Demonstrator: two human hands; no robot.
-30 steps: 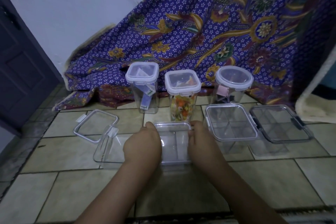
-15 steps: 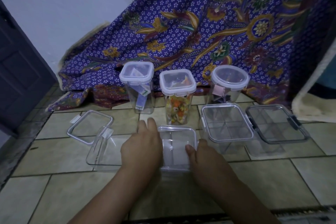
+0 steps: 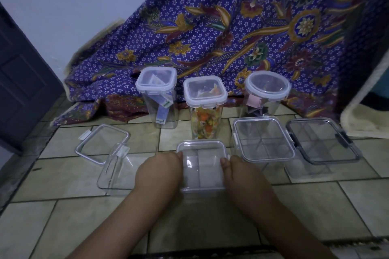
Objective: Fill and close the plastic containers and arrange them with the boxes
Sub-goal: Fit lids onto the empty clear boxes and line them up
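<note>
Clear plastic, thin-walled and likely light, stiff and slick, makes up the divided container (image 3: 202, 166) on the floor tiles, its lid on. The left hand (image 3: 160, 171) and right hand (image 3: 242, 174) clasp its two short sides, fingers pressed together against the rim; the side latches seem the best hold. Behind it stands the snack-filled jar (image 3: 205, 109); right of it, two lidded boxes (image 3: 264, 140).

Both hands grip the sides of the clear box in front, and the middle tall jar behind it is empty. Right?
Not quite. The head view shows the left hand and right hand on the clear box, but the middle tall jar holds colourful orange and yellow pieces.
</note>
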